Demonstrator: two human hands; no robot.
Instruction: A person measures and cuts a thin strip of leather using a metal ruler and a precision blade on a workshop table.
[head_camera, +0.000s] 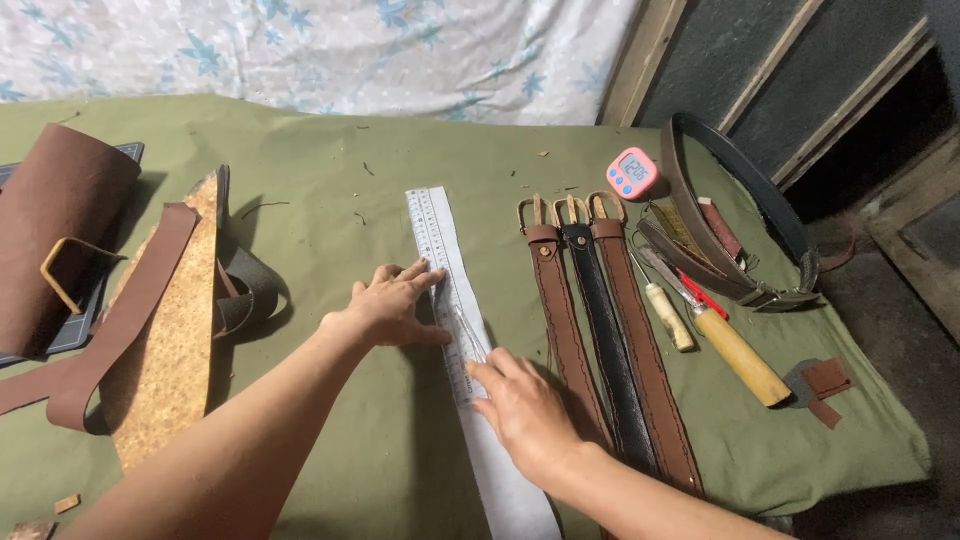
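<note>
My left hand (392, 308) lies flat with fingers spread on a clear plastic ruler (432, 240), pressing it onto a long white strip (505, 480) on the green cloth. My right hand (522, 405) holds a thin clear pen-like tool (470, 335) whose tip rests along the ruler's right edge. Just right of the strip lie three finished belts with brass buckles: a brown belt (555, 305), a black belt (600, 320) and another brown belt (640, 340).
Two wooden-handled tools (740, 355), a pink timer (632, 172) and a coiled dark belt (735, 240) sit at right. Rolled brown leather (55, 230), a brown strap (130, 310) and a tan cork-like sheet (175, 340) lie at left. Small leather scraps (822, 382) rest near the cloth's right edge.
</note>
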